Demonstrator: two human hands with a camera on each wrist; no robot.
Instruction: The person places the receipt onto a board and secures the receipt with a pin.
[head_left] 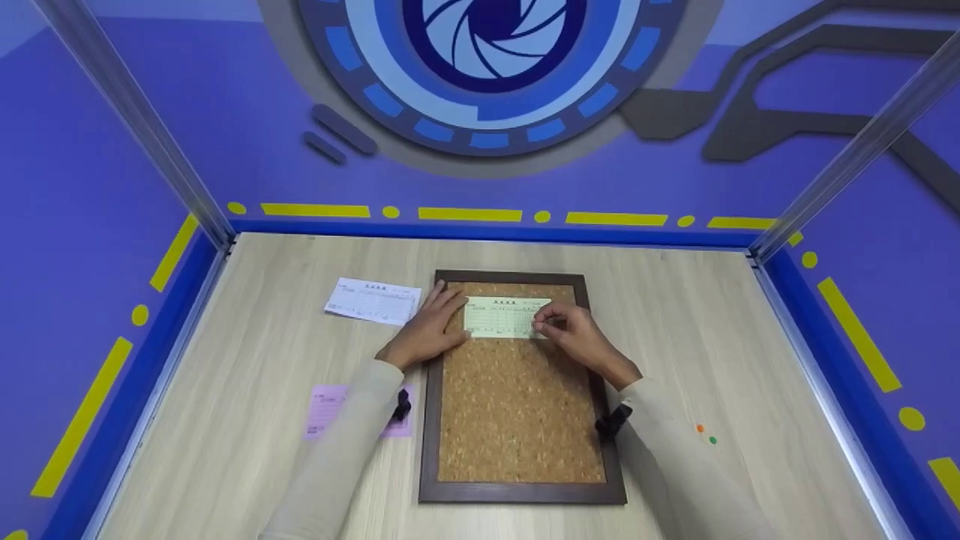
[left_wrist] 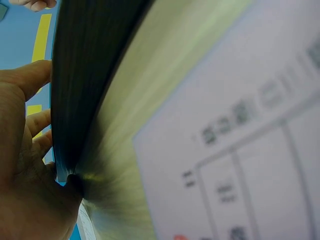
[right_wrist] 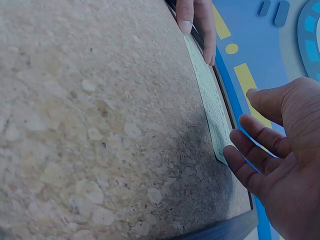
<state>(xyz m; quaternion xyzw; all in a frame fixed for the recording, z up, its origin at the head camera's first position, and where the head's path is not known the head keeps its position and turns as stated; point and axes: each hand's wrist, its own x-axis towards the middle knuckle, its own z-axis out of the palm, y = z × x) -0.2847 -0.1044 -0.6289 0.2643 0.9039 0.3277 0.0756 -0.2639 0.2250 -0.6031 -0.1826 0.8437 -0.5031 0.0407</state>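
A pale green printed slip [head_left: 499, 318] lies across the upper part of a cork board [head_left: 521, 420] with a dark brown frame. My left hand [head_left: 433, 328] rests spread over the board's left frame, its thumb and fingers at the slip's left end. At the slip's right end is my right hand [head_left: 577, 335], thumb and forefinger close together over the paper. The right wrist view shows this hand [right_wrist: 285, 145] with bent fingers beside the slip [right_wrist: 207, 95]; anything small between the fingertips cannot be made out. In the left wrist view the left palm [left_wrist: 25, 165] is against the dark frame [left_wrist: 85, 75].
A white printed slip [head_left: 375, 300] lies left of the board's top. Lower left, a pink slip [head_left: 326, 411] is partly covered by my left sleeve. Two small round pieces, orange [head_left: 700, 428] and green [head_left: 713, 440], lie to the right. Blue panels [head_left: 480, 180] enclose the table.
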